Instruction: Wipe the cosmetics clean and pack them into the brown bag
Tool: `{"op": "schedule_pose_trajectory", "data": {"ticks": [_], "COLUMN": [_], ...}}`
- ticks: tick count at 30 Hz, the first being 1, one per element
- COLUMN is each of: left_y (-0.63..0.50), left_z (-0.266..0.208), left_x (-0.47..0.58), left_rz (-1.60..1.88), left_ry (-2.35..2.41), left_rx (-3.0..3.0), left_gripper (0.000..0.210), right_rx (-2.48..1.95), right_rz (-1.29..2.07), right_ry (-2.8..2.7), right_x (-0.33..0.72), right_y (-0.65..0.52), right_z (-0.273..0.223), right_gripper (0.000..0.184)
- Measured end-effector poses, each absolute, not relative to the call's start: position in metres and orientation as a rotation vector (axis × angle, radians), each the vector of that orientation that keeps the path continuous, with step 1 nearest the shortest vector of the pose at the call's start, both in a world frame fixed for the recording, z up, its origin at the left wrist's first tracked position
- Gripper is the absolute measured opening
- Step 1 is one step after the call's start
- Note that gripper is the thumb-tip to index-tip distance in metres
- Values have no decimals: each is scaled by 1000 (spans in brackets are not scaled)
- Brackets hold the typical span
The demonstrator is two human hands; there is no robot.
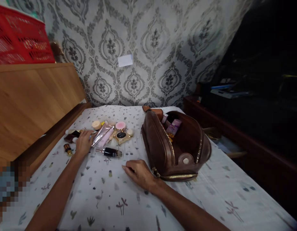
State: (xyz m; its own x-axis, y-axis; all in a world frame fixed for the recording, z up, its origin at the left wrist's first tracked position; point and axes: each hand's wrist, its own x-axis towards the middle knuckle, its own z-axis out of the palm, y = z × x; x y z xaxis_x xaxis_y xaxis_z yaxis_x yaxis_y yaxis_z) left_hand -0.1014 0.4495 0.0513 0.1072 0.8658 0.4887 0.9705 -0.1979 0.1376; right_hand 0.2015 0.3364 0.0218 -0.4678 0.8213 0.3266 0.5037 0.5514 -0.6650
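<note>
My left hand (84, 142) reaches into a group of cosmetics, fingers stretched forward at the left end of a shiny pink tube (102, 134). Whether it touches the tube is unclear. My right hand (140, 173) rests on the cloth, fingers curled in and no object visible in them. Just beyond it lies a black bottle with a clear end (111, 152). A brown cosmetic bag (158, 144) stands unzipped to the right, with a purple box (174, 127) inside. A pink compact (120, 125) and a gold bottle with a black label (122, 136) lie among the cosmetics.
A small brown-and-gold bottle (67, 149) lies left of my left hand. The patterned cloth (110, 195) covers the surface up to the wallpapered wall (153, 48). A wooden panel (38, 93) with a red basket (23, 38) borders the left; dark furniture (254, 138) borders the right.
</note>
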Motion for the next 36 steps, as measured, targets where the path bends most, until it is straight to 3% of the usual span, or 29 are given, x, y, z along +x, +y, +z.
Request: {"op": "schedule_pose_trajectory", "data": {"ticks": [10, 16, 20, 25, 31, 36], "left_y": [451, 458, 457, 440, 417, 410], "left_z": [61, 58, 61, 60, 56, 57], "left_x": [4, 29, 28, 28, 34, 30], "left_rz": [-523, -118, -163, -439, -444, -424], "left_ry": [-1495, -1653, -1663, -1581, -1403, -1358], "left_rx": [-2580, -2593, -2598, -2604, -2813, -2874], "left_gripper": [43, 52, 58, 61, 51, 45], "right_rx": [-1080, -1138, -1154, -1117, -1126, -1134], "right_rz": [637, 789, 887, 1044, 1039, 980], "right_ry": [-2174, -2025, -1886, -1595, -1483, -1474], "right_x": [202, 204, 204, 204, 204, 206], "right_y": [333, 332, 335, 345, 352, 353], "right_z": [28, 36, 34, 20, 6, 2], "right_gripper": [38, 44, 38, 14, 36, 38]}}
